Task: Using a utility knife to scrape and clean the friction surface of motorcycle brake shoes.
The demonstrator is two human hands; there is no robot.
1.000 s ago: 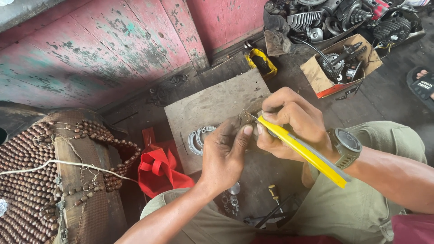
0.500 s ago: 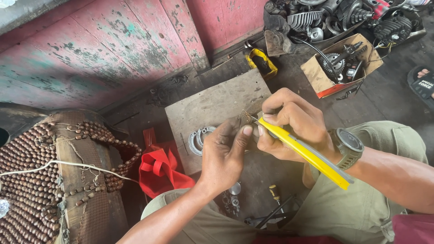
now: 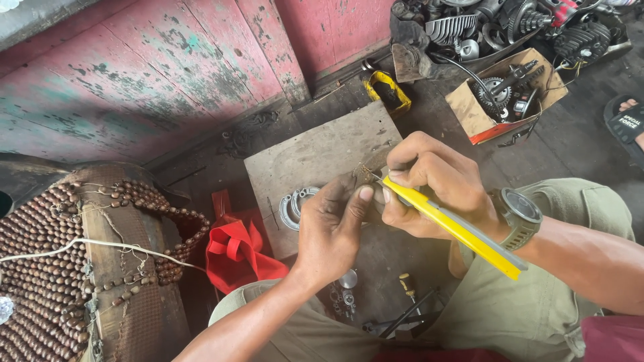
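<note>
Left hand pinches a small frayed bit of wire over the grey board, and the right hand is closed on a yellow utility knife, tip right at the strands. Looks mid-job, scraping unfinished. A round metal part sits on the board. The cardboard box behind holds gears and engine bits.

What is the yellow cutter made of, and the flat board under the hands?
The long yellow utility knife in the right hand looks like glossy plastic with a grey metal strip along it. The flat grey-brown board looks like worn, unpainted wood, scuffed and dull; it could be plywood.
</note>
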